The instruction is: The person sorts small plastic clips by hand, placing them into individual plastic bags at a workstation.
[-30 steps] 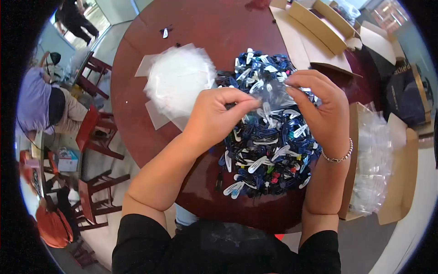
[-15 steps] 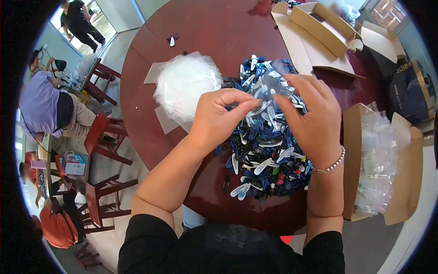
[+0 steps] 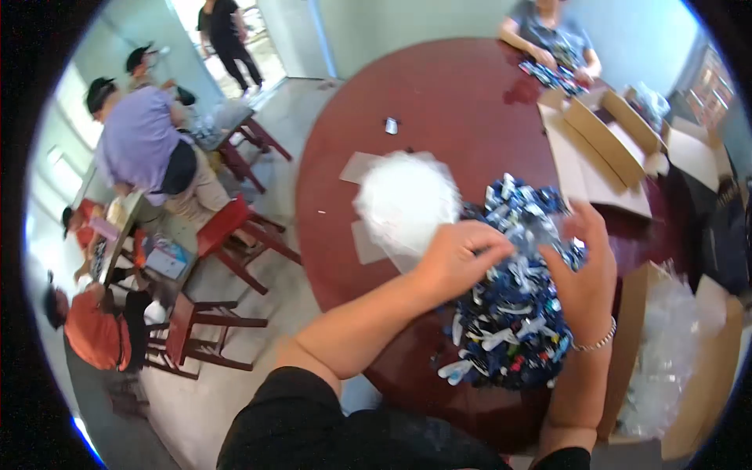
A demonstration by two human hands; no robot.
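Both hands are over a large pile of blue, black and white hair clips on the round red table. My left hand has thumb and fingertips pinched together at the pile's upper left; what sits between them is too blurred to make out. Facing it from the right, my right hand has its thumb and fingers curved around a blurred, see-through plastic bag. To the left of the pile lies a round stack of clear plastic bags.
An open cardboard box of clear bags stands at the right. Flattened cardboard and a box lie at the upper right. Across the table a person handles clips. Other people and red stools are at the left.
The view has tilted up and left, so the table sits lower and further right, and the person across it now shows. Both hands stay over the pile in much the same pose.
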